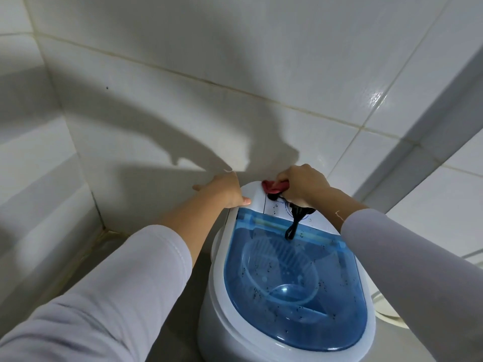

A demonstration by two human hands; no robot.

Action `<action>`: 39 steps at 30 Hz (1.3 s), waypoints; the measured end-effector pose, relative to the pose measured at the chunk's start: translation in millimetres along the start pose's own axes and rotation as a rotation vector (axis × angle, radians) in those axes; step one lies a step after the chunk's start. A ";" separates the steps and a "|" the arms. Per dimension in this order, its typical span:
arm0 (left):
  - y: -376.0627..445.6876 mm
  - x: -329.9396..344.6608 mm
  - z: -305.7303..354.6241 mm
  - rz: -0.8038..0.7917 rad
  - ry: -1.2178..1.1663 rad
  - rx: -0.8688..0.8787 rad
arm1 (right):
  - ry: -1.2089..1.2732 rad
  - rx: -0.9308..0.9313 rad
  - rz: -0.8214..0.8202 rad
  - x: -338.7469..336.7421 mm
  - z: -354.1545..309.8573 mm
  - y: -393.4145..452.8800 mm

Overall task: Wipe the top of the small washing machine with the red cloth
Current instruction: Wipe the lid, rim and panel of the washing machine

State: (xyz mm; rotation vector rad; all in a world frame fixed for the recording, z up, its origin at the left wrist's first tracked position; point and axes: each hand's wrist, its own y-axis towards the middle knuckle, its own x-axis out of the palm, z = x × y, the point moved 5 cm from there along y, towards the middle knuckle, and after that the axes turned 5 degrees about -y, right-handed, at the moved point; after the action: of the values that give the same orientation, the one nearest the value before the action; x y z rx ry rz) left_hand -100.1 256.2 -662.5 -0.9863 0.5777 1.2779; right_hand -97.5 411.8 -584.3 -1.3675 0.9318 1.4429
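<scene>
**A:** From the head view, what worries you here?

**B:** I see the crumpled red cloth pressed on the white rear panel of the small white plastic washing machine, right at the far edge by the white tiled wall. A black cord lies under my right hand and trails onto the translucent blue lid. I judge a sideways wipe could snag that cord and drag it along, or smear the dark specks scattered over the lid rather than lift them.

**A:** Anything else?

**B:** The machine looks light; a hard push could shift it on the floor.

**A:** And the hands?

**B:** My right hand's fingers are curled round the cloth, knuckles up, wrist bent toward the wall. My left hand rests on the machine's rear left rim, fingers fairly straight, thumb on top, bracing it. Both arms reach forward in pale long sleeves.
</scene>
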 end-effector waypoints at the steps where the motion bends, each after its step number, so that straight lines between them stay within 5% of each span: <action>1: 0.7 0.2 -0.6 -0.001 0.001 -0.002 | -0.018 -0.038 -0.011 -0.4 -3.4 -2.5; 16: -20.5 -5.3 5.5 0.047 0.036 -0.036 | -0.198 -0.369 -0.156 -0.2 -16.7 -31.6; 24: -31.1 -6.8 7.4 0.030 0.034 -0.068 | -0.506 -0.466 -0.108 -1.2 -31.4 -31.7; 35: -23.2 -4.8 15.3 0.027 -0.053 -0.056 | -0.120 -0.040 0.031 -54.8 39.0 -20.0; 39: -26.6 -3.2 33.7 0.033 -0.109 -0.018 | -0.048 -0.033 0.042 -46.6 46.3 -9.1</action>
State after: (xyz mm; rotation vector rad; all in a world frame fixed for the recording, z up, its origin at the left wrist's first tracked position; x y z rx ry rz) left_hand -80.6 283.7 -635.8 -0.9195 0.5006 1.3592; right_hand -104.3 453.1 -532.8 -1.3391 0.9147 1.5226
